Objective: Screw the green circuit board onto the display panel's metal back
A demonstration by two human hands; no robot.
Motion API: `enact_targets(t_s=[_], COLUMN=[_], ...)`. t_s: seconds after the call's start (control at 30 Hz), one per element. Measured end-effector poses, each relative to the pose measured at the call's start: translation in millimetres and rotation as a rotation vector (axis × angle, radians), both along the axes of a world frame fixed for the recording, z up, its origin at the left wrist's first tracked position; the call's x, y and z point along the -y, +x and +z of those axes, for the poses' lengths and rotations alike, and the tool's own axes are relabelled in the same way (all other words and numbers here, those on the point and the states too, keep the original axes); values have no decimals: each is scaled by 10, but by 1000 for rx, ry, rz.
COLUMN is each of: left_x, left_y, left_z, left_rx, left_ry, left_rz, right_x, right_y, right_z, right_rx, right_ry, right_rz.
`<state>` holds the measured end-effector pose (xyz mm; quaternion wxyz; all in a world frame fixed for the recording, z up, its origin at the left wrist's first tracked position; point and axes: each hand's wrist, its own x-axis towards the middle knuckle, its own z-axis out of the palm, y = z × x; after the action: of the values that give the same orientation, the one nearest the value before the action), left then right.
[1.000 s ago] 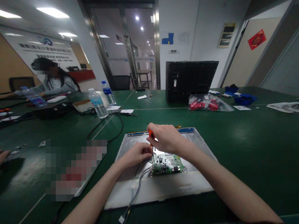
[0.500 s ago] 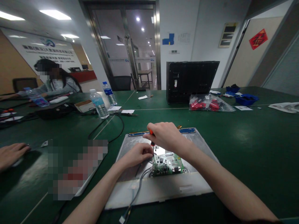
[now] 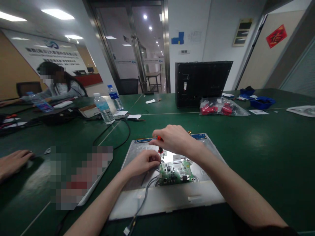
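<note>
My right hand (image 3: pixel 173 139) is closed around the red and black handle of a screwdriver (image 3: pixel 160 149), held upright. Its shaft points down at the upper left corner of a green circuit board (image 3: pixel 176 172). Beside the tip is my left hand (image 3: pixel 145 162), its fingers curled together against that corner; what they pinch, if anything, is hidden. The board lies on the metal back of a flat display panel (image 3: pixel 209 183), which has a blue strip (image 3: pixel 199 136) along its far edge. A grey cable bundle (image 3: pixel 145 196) runs from the board's left side over the panel's near edge.
To the left lie a blurred-out flat object (image 3: pixel 85 193) and another person's hand (image 3: pixel 17 162). Water bottles (image 3: pixel 104 108) stand farther back, near a black cable (image 3: pixel 129 131). A black monitor (image 3: pixel 203 83), a bag of red parts (image 3: pixel 222 107) and blue trays (image 3: pixel 262 103) are at the back right.
The right hand's knuckles have shifted slightly upward and left, still around the screwdriver. The left hand stays at the board's corner. The camera view has shifted a little.
</note>
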<state>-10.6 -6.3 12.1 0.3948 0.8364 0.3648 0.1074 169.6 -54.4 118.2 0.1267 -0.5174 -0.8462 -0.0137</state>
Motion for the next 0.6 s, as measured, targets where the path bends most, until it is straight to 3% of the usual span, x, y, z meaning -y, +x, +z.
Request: enact_targets(t_s=[0.33, 0.6], left_x=[1, 4], left_y=[-8, -2], left_z=[19, 9], left_rx=[-36, -24], left_ry=[46, 56], left_rz=[-26, -38], right_x=[13, -46], right_y=[34, 28], right_z=[4, -18], right_rx=[28, 16], right_ry=[62, 65], right_rz=[103, 43])
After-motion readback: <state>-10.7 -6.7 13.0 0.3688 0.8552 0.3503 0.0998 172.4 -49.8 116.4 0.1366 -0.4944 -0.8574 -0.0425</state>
